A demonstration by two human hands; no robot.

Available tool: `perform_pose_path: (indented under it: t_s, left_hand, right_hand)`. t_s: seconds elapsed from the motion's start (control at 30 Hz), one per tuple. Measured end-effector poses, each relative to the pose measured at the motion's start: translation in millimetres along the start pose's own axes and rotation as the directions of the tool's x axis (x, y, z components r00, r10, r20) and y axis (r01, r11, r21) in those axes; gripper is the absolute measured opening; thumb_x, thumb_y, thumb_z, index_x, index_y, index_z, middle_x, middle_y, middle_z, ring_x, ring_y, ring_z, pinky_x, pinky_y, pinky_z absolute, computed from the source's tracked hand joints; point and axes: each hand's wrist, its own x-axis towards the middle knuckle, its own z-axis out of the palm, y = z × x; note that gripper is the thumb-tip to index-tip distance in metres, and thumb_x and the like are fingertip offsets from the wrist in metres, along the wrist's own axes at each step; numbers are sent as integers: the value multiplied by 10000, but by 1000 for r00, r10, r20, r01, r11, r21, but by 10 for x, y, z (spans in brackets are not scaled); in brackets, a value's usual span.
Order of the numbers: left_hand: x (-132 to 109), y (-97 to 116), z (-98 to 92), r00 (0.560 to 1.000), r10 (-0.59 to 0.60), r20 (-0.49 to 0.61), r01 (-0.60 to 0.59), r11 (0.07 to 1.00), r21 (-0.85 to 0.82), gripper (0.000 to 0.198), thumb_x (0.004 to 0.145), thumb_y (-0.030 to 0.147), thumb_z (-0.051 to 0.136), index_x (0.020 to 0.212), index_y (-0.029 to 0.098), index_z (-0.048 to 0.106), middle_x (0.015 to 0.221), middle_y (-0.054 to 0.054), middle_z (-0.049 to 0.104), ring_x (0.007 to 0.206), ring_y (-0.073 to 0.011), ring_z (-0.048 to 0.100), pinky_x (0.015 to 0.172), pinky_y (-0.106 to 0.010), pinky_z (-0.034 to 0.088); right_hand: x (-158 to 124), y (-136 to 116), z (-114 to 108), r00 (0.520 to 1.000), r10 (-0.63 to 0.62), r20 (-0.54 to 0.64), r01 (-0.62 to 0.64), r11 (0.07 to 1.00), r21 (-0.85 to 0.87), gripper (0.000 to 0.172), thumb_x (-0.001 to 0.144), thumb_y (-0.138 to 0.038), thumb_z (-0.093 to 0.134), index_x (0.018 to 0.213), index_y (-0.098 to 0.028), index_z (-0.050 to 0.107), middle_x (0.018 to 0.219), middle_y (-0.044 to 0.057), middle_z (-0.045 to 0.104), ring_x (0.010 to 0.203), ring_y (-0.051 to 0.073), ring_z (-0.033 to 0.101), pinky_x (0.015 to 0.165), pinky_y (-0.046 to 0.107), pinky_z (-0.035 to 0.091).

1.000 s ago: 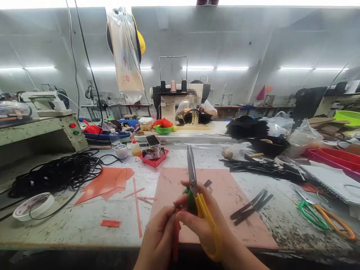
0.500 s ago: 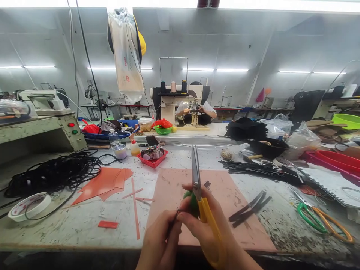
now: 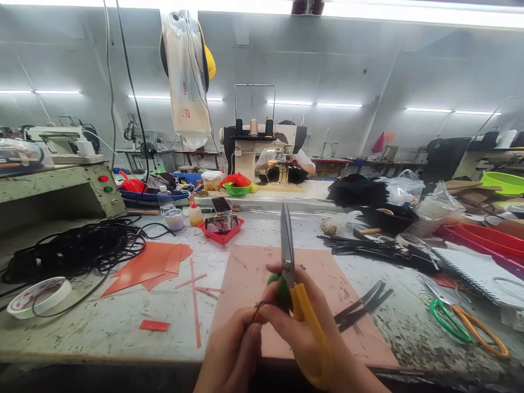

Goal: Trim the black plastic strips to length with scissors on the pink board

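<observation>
From the head view, the thin dark strip (image 3: 257, 311) is seen pinched above the near part of the pink mat (image 3: 249, 273), gripped narrowly between the fingers of the left hand (image 3: 231, 341) and of the right hand (image 3: 289, 330); most of it is hidden. The scissors (image 3: 288, 240) are held too, tucked in the right hand, blades almost together and pointed past the mat's far edge. And here lies the risk: with that hand shared between two things, the strip could be let slip, or the blades could be swung askew by a loosened grip. Should the right wrist be dragged sideways, the loose black strips (image 3: 368, 303) at the mat's right edge could be scattered.
</observation>
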Motion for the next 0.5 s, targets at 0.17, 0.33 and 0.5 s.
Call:
perform_pose_path:
  t_s: [0.17,0.33,0.5]
  left_hand:
    - [-45,-68,-34,992,-118,34,115,992,59,448,800,557,469,1031,215,645,558,-15,574,596,-181,558,542,-241,451]
    - [-79,-255,-84,984,-164,76,169,984,-64,447,758,574,526,1023,242,666,1029,-50,661,1001,-237,548,849,-270,424]
    - [-33,-533,-136,929,-307,209,322,946,-45,576,732,635,494,1060,176,615,594,23,491,539,-115,429,536,-229,368]
  right_hand:
    - [332,-168,-255,979,-162,-120,150,983,-101,388,676,-171,664,1027,-239,513,677,-45,583,559,113,546,473,226,452]
    - [694,-318,-603,920,-267,-288,188,943,-274,410,589,-184,694,969,-217,543,622,-57,579,552,117,554,502,244,473]
    - [818,-273,-854,887,-295,-356,179,929,-325,423,578,-201,720,967,-230,556,659,-58,569,567,119,567,511,249,474]
